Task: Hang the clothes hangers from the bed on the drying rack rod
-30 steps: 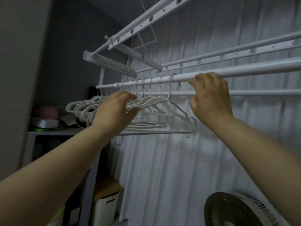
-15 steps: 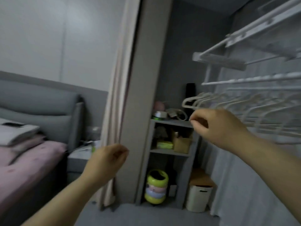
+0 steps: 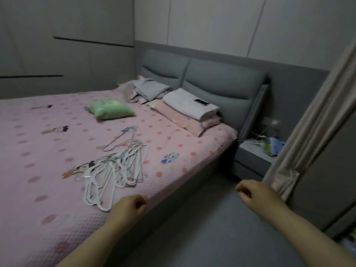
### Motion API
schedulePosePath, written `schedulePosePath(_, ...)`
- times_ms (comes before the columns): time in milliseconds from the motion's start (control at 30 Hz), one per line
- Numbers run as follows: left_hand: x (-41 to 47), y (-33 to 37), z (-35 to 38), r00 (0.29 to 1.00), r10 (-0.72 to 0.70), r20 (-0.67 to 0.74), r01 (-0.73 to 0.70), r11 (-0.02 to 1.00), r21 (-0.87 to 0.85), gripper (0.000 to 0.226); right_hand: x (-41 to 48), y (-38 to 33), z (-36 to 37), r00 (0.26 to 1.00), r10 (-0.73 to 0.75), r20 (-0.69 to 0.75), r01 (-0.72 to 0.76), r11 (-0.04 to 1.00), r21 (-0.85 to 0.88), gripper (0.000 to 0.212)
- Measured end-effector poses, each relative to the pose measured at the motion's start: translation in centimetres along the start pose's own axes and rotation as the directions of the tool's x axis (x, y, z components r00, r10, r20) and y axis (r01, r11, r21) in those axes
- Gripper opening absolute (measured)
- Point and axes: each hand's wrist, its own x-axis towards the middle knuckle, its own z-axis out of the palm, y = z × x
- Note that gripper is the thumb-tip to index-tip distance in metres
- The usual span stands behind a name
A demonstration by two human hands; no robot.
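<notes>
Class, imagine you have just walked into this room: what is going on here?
A person is at the side of a bed with a pink cover, both arms held forward. A heap of white clothes hangers lies on the cover near its edge. The left hand hovers close to the heap and the right hand is over the floor. Both are loosely curled and hold nothing. No drying rack is in view.

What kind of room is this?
Most likely a bedroom. There is a bed with a pink dotted sheet, a grey padded headboard behind it, a pink pillow at its head, and a bedside table next to it.
</notes>
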Motion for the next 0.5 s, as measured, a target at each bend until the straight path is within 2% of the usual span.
schedulePosePath(100,0.7,-6.2,-0.1,0.982,-0.187,-0.015,0.187,0.982,-0.013,0.017,5.5,-3.8,5.0,0.994,-0.065,0.092,0.062,0.997,0.036,0.021)
schedulePosePath(233,2.8,-12.1,0.1,0.928,-0.368,-0.06,0.367,0.93,-0.031,0.01,13.1,-8.1,10.9,0.974,-0.137,0.181,0.118,0.987,0.112,0.02)
schedulePosePath(400,8.0,-17.1,0.2,0.826,-0.56,-0.064,0.559,0.828,-0.043,0.026,22.4,-12.7,17.8,0.932,-0.138,0.336,0.054,0.967,0.247,0.016)
schedulePosePath(500,11.3,-19.9,0.7,0.79,-0.609,-0.068,0.608,0.793,-0.036,0.032,27.4,-15.2,21.5,0.878,-0.183,0.443,0.053,0.956,0.29,0.021)
